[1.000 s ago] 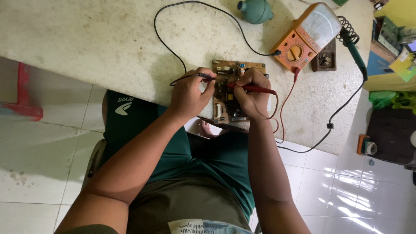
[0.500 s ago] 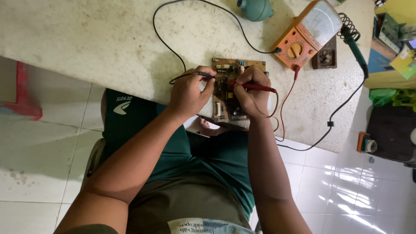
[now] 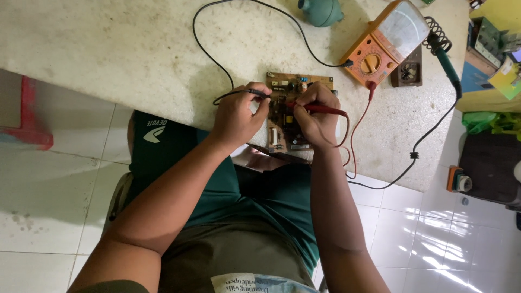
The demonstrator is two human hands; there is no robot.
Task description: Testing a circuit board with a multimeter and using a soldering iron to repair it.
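At centre frame, the left hand (image 3: pixel 237 116) pinches the black probe (image 3: pixel 239 93) and the right hand (image 3: pixel 316 116) grips the red probe (image 3: pixel 317 109) over the board (image 3: pixel 282 130); best keep both tips steady, apart, wrists braced on the table (image 3: pixel 108 49).
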